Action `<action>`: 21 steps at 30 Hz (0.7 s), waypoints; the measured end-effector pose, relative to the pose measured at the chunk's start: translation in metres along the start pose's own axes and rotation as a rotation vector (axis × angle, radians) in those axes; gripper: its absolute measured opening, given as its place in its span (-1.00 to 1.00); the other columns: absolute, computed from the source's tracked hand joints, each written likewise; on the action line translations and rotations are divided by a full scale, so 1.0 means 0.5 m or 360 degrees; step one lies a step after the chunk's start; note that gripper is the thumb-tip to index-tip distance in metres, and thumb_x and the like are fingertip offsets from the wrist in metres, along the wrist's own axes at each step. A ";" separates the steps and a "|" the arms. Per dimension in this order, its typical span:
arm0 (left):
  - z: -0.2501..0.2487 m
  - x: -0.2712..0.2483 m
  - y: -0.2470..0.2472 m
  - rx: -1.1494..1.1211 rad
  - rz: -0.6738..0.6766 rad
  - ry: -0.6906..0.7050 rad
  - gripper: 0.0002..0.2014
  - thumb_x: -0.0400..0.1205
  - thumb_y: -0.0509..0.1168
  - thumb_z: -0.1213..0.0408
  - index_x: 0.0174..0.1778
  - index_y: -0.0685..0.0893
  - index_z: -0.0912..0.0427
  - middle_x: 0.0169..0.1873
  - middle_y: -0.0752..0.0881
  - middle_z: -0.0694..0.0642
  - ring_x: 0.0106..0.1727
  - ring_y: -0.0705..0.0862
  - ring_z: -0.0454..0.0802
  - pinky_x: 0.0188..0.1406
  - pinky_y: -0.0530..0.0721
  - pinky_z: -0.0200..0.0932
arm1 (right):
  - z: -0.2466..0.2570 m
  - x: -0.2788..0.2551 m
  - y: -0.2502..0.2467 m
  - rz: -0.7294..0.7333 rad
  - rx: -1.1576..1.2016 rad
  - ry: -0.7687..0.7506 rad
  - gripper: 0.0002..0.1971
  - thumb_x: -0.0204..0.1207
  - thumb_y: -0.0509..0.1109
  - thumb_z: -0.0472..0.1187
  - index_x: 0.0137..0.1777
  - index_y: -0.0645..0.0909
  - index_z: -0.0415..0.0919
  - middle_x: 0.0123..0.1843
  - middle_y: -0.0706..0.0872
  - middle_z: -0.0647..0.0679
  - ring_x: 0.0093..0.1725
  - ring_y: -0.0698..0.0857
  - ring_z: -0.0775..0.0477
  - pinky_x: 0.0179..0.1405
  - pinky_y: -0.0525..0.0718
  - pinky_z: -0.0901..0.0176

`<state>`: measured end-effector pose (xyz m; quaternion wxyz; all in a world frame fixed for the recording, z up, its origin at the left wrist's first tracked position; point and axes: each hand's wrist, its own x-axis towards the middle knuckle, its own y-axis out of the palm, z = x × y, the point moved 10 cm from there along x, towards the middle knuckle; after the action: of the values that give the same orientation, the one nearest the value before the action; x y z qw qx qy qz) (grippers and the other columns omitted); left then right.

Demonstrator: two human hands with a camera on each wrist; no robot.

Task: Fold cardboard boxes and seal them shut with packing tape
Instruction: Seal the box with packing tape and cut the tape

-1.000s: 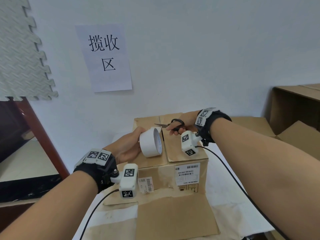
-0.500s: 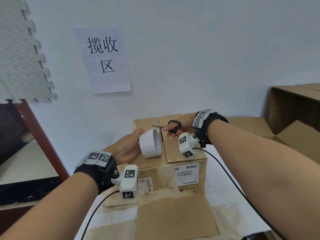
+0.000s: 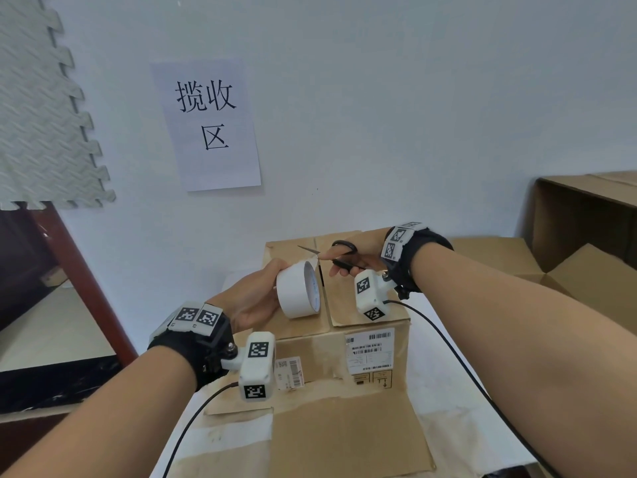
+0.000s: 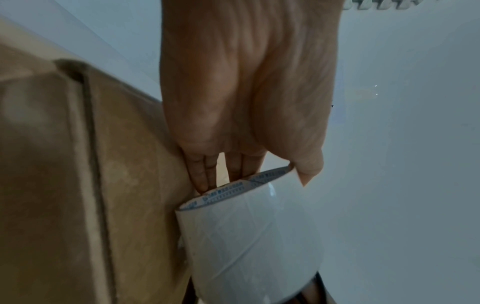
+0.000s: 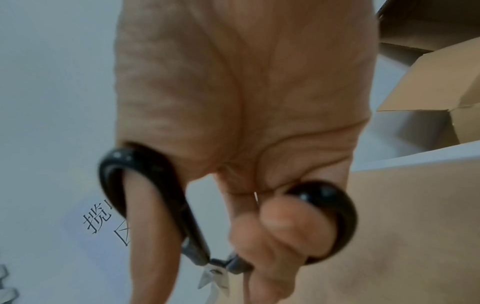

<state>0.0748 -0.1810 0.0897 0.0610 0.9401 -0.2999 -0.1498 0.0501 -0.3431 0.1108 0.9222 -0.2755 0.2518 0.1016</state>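
Fingers of the left hand (image 3: pixel 256 301) are curling around the roll of tape (image 3: pixel 299 288), some tucked into its core and the thumb pressing on the outer wrap, as the left wrist view shows (image 4: pixel 249 232). That grip is keeping the roll steady, lifted just above the top of the box (image 3: pixel 339 326), with its open side facing the other hand. The right hand (image 3: pixel 358 258) is gripping the scissors (image 3: pixel 336 255), thumb through one black loop and fingers through the other (the right wrist view (image 5: pixel 233 236) shows the loops apart, so the blades are probably parted). The blades are pointing left across the top rim of the roll, where a small tab of tape seems to be sticking up; whether they are touching it is too fine to tell. I judge the scissors are being used to pick up or trim the loose end, so that a strip can be pulled.

The box's top flaps are lying closed, meeting along a middle seam with no tape visible on it. It is sitting on a flattened sheet of cardboard (image 3: pixel 344 439). Behind the box, a paper sign (image 3: pixel 210 122) is hanging on the wall. Right of the box, more boxes (image 3: pixel 586 215) are standing open.
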 end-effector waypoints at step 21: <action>-0.033 -0.058 0.087 0.0245 0.0091 0.0088 -0.70 0.74 0.06 0.20 0.24 0.63 0.17 -0.02 0.70 0.20 -0.03 0.67 0.11 -0.14 0.65 -0.02 | -0.015 -0.129 -0.061 -0.0579 -0.0079 -0.0236 -0.67 0.33 0.64 -0.08 -0.09 0.76 -0.35 -0.20 0.78 -0.20 -0.49 0.56 0.04 -0.44 0.59 0.32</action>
<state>0.0338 -0.1991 0.1211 0.0010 0.9369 -0.3355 -0.0985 0.0021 -0.3758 0.1530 0.9343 -0.3308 0.1266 -0.0406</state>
